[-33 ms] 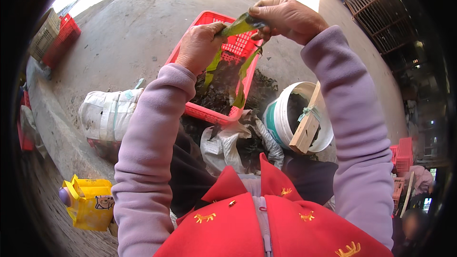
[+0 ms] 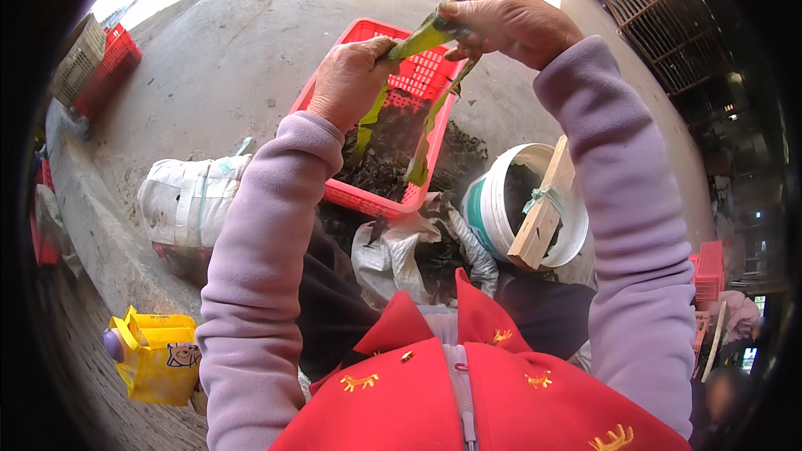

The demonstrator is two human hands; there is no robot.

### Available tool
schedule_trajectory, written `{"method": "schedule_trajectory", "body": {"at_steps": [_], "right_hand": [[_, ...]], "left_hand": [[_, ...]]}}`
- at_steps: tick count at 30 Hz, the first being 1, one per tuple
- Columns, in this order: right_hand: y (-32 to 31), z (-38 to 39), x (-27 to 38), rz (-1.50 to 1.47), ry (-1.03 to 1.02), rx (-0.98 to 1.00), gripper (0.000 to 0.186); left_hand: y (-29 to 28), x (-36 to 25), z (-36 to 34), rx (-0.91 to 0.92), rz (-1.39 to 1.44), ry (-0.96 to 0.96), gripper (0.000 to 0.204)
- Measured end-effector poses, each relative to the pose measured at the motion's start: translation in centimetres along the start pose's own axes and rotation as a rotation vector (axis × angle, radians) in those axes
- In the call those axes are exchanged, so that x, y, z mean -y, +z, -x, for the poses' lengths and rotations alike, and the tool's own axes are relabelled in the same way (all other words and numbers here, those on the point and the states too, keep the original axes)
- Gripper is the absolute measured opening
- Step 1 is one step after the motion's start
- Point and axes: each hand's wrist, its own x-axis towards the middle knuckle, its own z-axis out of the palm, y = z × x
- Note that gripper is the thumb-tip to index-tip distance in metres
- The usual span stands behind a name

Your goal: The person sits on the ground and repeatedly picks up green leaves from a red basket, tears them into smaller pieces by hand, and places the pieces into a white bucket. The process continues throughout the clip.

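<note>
Both of my hands are raised over a red plastic basket (image 2: 351,194). My left hand (image 2: 347,83) pinches one end of a long green-brown leafy strip (image 2: 418,43), seaweed-like, at upper centre. My right hand (image 2: 518,25) grips it farther right with bent fingers. Parts of the strip (image 2: 424,142) hang down into the basket, which holds a dark, wet-looking leafy heap (image 2: 376,163). Crumpled white sacking (image 2: 384,255) with more dark leaves lies below the basket, near my legs.
Right of the basket stands a white bucket (image 2: 489,209) with a tied wooden piece (image 2: 535,230) across it. A white bundle (image 2: 184,200) and yellow bag (image 2: 159,367) lie left. Stacked crates (image 2: 109,75) stand upper left, more crates (image 2: 708,271) and a blurred person (image 2: 723,392) far right.
My right hand has shifted slightly up and to the right, with the leafy strip moving along in it. My left hand stays in about the same place.
</note>
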Motion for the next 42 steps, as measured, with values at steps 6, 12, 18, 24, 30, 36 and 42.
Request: {"method": "schedule_trajectory", "body": {"at_steps": [6, 12, 18, 24, 30, 36, 42], "right_hand": [[0.6, 0.2, 0.9, 0.061, 0.087, 0.240, 0.026], [0.4, -0.5, 0.8, -0.124, 0.041, 0.167, 0.026], [-3.4, 1.7, 4.3, -0.193, -0.284, 0.153, 0.022], [-3.3, 2.5, 3.5, -0.223, -0.066, 0.213, 0.053], [-3.0, 1.7, 1.0, -0.139, -0.125, 0.201, 0.032], [-3.0, 2.4, -1.8, -0.071, 0.100, 0.235, 0.021], [-3.3, 4.2, -4.4, -0.122, 0.180, 0.262, 0.020]], "left_hand": [[-1.4, -1.6, -1.7, -0.190, 0.169, 0.255, 0.016], [-1.2, -0.6, -1.8, -0.010, -0.076, 0.084, 0.014], [-2.4, -0.5, -2.7, -0.059, 0.153, 0.004, 0.019], [-4.7, -7.0, -8.0, -0.004, 0.394, 0.182, 0.016], [-4.7, -7.3, -8.3, 0.108, 0.122, 0.215, 0.019], [-6.0, -0.9, -6.6, -0.047, -0.062, 0.079, 0.020], [-5.8, 7.2, -3.6, -0.201, -0.072, -0.309, 0.018]]}}
